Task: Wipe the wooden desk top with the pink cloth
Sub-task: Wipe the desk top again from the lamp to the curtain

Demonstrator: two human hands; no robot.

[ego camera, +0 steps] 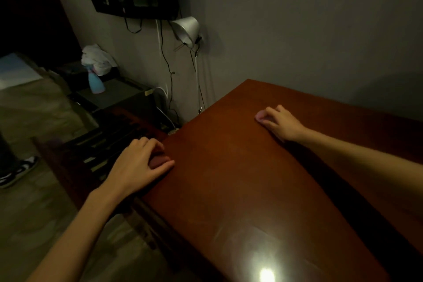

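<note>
The reddish-brown wooden desk top [240, 178] fills the right and middle of the head view. A small bunched pink cloth [261, 117] lies on it near the far side. My right hand [280, 122] covers most of the cloth, fingers curled over it and pressing it to the wood. My left hand [142, 162] is at the desk's left edge, its fingers bent over the edge and its thumb lying on the top.
A silver lamp [186, 30] and hanging cables [168, 68] stand against the wall beyond the desk's far corner. To the left, a low dark cabinet [119, 96] holds a blue spray bottle [96, 82] and a white cloth [97, 57]. A shoe [18, 170] shows at the far left.
</note>
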